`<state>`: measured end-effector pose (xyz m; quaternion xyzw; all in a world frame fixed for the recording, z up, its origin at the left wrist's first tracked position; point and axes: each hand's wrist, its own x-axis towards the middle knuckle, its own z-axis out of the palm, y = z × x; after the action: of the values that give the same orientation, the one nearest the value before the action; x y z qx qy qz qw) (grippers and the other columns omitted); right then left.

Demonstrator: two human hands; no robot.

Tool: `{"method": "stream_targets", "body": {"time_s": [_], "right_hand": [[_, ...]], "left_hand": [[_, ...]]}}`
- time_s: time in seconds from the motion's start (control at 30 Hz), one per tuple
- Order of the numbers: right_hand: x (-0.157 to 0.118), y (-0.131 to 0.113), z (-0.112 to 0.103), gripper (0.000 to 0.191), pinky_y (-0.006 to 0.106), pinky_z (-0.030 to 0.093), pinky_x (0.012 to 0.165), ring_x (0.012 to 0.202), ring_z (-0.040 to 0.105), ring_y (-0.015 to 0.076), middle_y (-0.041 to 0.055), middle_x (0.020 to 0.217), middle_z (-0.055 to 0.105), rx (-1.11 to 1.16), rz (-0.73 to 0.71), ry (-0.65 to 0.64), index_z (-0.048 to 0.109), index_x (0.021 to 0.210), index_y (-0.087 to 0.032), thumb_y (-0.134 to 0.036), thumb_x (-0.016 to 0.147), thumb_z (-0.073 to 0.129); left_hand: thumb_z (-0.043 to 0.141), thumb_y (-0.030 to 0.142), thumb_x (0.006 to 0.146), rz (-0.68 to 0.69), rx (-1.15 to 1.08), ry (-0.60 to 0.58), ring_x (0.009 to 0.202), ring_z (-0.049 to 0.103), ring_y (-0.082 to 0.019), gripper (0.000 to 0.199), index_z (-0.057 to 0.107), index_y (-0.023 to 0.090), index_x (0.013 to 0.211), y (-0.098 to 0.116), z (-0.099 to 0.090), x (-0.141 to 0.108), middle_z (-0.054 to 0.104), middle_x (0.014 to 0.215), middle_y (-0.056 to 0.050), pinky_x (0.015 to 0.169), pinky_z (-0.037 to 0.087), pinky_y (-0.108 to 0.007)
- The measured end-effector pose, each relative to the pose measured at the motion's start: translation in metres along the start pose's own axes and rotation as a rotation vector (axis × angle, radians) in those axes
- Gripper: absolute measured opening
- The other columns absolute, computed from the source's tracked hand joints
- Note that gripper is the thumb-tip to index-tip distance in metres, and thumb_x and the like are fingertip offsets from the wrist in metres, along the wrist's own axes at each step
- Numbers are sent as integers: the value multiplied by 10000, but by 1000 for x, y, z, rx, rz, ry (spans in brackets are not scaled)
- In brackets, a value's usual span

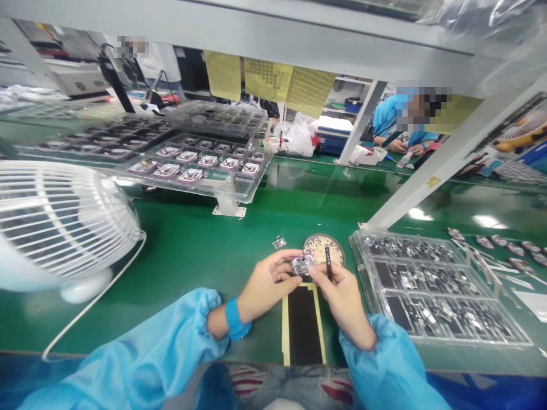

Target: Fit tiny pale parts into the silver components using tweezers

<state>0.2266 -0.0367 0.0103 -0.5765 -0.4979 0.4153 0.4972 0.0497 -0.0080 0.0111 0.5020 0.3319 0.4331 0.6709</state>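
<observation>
The scene is brightly and evenly lit, with a cool cast. Overhead light is mirrored as white glare patches on the green tabletop (183, 239), toward the right. Glints are thrown off the clear trays and the plastic (491, 17) at top right. Only soft shadows are cast. The edges are stretched and smeared, the fan (64, 222) included; fine detail is softened, and two background patches are pixelated.

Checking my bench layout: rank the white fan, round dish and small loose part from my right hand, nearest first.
1. Round dish: just beyond the right hand.
2. Small loose part: left of the dish.
3. White fan: far left.
</observation>
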Motion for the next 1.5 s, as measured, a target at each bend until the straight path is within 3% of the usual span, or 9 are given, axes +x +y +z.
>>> {"method": "stream_targets", "body": {"time_s": [0.3,0.57,0.77,1.0,1.33,1.5], "right_hand": [[0,-2,0,278,252,440,589,576,529,127,3,651,646,13,5,-11,712,765,-157,-430,797,754],[0,-1,0,286,260,443,596,607,549,145,19,685,663,5,5,-13,705,755,-159,-438,802,748],[-1,2,1,324,231,311,460,482,415,102,-19,569,567,10,28,10,695,758,-161,-479,796,747],[-2,3,2,338,224,214,413,419,291,77,-75,455,406,65,69,-11,676,765,-162,-490,796,752],[-1,7,2,352,226,270,436,471,386,91,-19,582,562,51,46,20,679,745,-160,-501,783,758],[-1,6,2,358,236,319,455,494,440,115,-11,576,562,65,43,11,656,725,-169,-509,789,747]], "left_hand": [[786,183,751,8,45,43,785,615,-141,473,633,130,1195,-3,0,1,704,972,-84,657,484,-225],[804,205,743,4,47,55,767,629,-141,486,637,134,1194,-3,0,0,710,959,-78,653,498,-226],[771,190,777,36,113,88,876,667,-181,418,644,147,1173,-5,3,-1,728,1024,-94,716,518,-246],[722,182,820,117,259,125,945,696,-217,336,682,158,1152,-3,6,-3,738,1110,-96,784,544,-288],[735,192,818,110,254,113,953,709,-229,364,689,157,1177,-2,7,-3,748,1108,-99,789,559,-294],[733,215,827,220,358,152,946,701,-227,311,741,199,1137,-2,5,-4,724,1189,-82,784,576,-309]]}}
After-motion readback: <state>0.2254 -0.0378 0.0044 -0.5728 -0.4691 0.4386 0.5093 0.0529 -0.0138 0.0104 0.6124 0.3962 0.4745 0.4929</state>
